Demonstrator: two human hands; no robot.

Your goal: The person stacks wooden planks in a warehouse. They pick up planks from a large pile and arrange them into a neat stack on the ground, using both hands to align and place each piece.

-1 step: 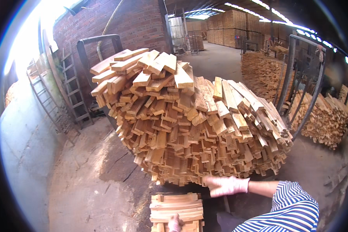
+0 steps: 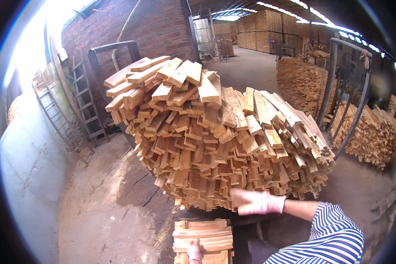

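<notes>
Right hand [image 2: 256, 202] higher, planks [image 2: 222, 147] just behind.

Navy-and-white striped sleeve [image 2: 334, 226] (pinkish glove [image 2: 265, 203]), tan wood pieces [image 2: 207, 132].

The gloved right hand [image 2: 256, 202] is blurring, leaving unclear whether it is touching the plank pile [image 2: 222, 147]. The lower edge is cutting off the left hand [image 2: 195, 251] at its wrist and the slat stack [image 2: 204, 233]; the pile is partly hiding a metal frame [image 2: 114, 45].

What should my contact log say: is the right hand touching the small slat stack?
Apart: in the head view, a dark gap separates the right hand from the small slat stack.
</notes>
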